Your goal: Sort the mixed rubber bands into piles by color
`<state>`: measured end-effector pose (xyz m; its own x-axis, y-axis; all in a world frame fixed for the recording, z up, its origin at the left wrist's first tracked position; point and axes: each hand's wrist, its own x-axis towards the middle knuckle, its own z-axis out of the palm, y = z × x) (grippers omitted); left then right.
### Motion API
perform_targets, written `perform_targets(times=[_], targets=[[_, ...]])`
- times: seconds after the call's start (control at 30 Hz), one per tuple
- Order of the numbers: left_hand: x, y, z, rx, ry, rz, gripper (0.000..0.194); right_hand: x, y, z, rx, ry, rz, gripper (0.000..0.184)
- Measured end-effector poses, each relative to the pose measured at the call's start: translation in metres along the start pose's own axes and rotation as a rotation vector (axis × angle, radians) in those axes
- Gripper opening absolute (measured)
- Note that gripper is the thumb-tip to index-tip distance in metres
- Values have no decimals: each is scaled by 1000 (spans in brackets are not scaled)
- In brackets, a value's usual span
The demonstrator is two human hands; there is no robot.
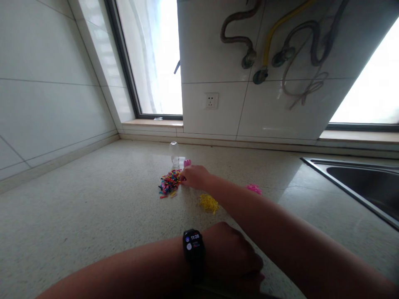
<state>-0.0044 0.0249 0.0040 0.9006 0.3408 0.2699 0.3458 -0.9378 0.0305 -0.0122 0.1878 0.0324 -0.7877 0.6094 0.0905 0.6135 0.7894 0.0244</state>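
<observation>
My right hand (195, 177)'s at the mixed-colour pile (169, 182) on the desk (124, 207), fingers pinched nearly closed, can't tell on what. Yellow pile (208, 203)'s just nearer me. My left hand (232, 253)'s curled, watch (193, 246) on the wrist; can't see what's inside.

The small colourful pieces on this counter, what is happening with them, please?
The right hand reaches to the edge of the mixed-colour pile; whether it grips a piece is unclear. The left hand, below a watch, is curled nearer the camera, with something pink showing beside it. A yellow pile and a pink pile lie separately. A clear container stands behind the mixed-colour pile.
</observation>
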Motion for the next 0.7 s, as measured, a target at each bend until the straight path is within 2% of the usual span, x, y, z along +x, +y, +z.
perform_targets(times=[0.33,0.7], targets=[[-1,-1,3,-21,41,10,33,-6,0,4,22,48,16,23],[-1,-1,2,-40,43,6,31,-7,9,11,336,158,56,17]])
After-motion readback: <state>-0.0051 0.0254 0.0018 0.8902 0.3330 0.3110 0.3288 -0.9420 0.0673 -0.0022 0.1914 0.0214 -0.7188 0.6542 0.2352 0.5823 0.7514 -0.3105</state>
